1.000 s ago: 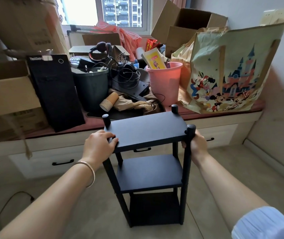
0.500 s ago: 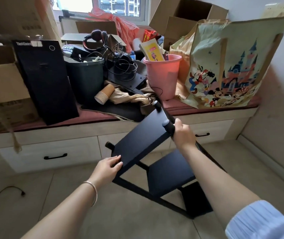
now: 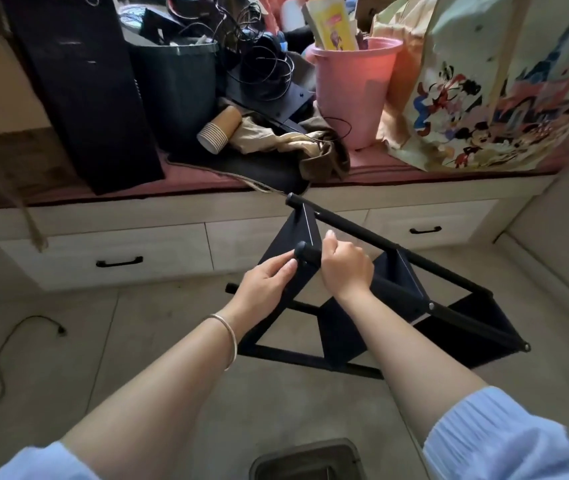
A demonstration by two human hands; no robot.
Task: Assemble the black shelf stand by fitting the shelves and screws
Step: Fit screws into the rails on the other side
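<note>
The stand [image 3: 380, 306] is lying tipped on its side on the floor [image 3: 137, 358], in front of the drawers [image 3: 120, 258], with its shelves standing on edge and its posts running away to the right. Turning it over well probably means keeping both hands on the near end and lowering it slowly, so the joints are not strained. The right hand [image 3: 345, 268] is curling round the near post [image 3: 305, 253] just behind its cap, gripping it. The left hand [image 3: 269, 282] is reaching in with fingers fairly straight, touching the top shelf [image 3: 293, 237] beside that cap.
</note>
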